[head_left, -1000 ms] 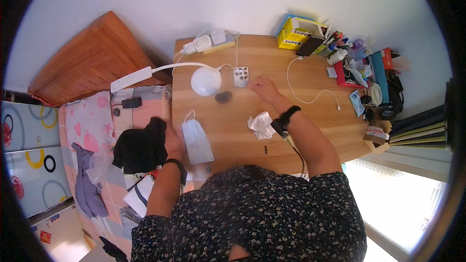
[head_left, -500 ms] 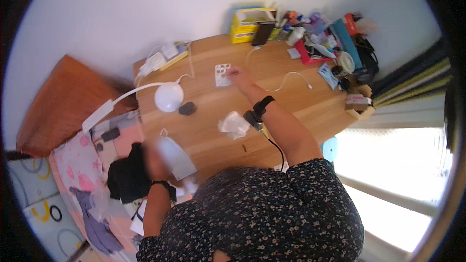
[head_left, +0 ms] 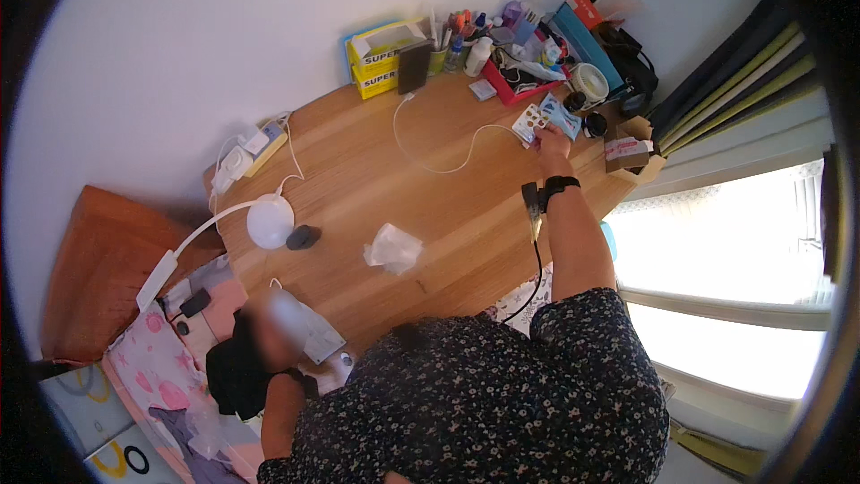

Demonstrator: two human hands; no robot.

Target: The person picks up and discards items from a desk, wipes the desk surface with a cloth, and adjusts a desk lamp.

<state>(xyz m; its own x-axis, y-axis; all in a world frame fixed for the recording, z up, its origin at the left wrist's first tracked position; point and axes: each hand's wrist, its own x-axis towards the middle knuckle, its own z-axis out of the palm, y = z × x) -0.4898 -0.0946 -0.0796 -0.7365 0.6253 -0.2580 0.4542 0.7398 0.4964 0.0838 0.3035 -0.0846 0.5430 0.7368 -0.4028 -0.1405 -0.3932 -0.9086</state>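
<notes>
My right hand [head_left: 554, 149] reaches to the far right of the wooden table. Its fingers are closed on a small white card with brown spots [head_left: 529, 123], right beside a light-blue packet [head_left: 561, 115]. A black band is around that wrist. My left hand [head_left: 279, 341] is low at the table's left edge, blurred so that its fingers do not show. It is next to a black cloth [head_left: 235, 367] and a flat white piece with a thin loop [head_left: 320, 335]. A crumpled translucent wrapper [head_left: 394, 249] lies mid-table.
A white lamp [head_left: 270, 221] stands at the left beside a dark grey object [head_left: 304, 237]. Along the back are a power strip [head_left: 266, 151], a yellow box [head_left: 374, 78] and a red tray of small items [head_left: 515, 85]. A white cable [head_left: 439, 170] curves across the table. An open carton [head_left: 630, 154] stands far right.
My right hand has carried the white spotted card from the table's middle to the far right, beside the light-blue packet. The view has shifted; my left hand stays near the black cloth.
</notes>
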